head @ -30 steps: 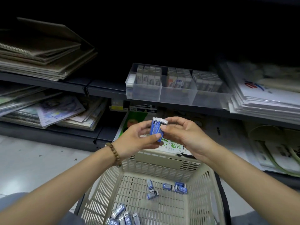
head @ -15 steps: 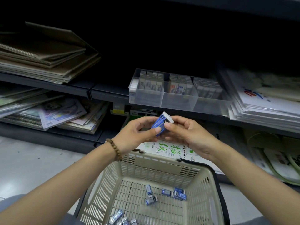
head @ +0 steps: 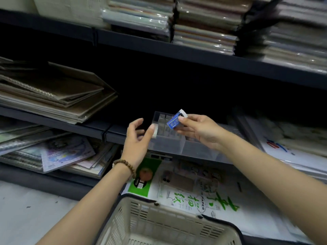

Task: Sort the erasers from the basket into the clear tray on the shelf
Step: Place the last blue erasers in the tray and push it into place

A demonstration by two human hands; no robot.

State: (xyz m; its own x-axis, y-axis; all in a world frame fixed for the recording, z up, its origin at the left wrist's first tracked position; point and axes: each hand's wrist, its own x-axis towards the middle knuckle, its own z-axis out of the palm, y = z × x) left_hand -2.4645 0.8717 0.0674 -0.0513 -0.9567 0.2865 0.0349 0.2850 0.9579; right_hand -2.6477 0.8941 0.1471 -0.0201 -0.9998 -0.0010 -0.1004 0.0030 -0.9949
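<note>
Right hand (head: 201, 131) pinches blue-sleeved rectangular white eraser (head: 176, 120) over clear plastic tray (head: 169, 147).
Left hand (head: 138, 138), at eraser's 9 o'clock: relaxed, wide, empty.

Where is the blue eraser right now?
In the head view, the blue eraser is pinched in the right hand, held over the clear tray on the shelf.

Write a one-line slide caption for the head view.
Right hand pinches a blue-sleeved eraser over the clear tray; open left hand hovers at the tray's left end, basket below.
</note>
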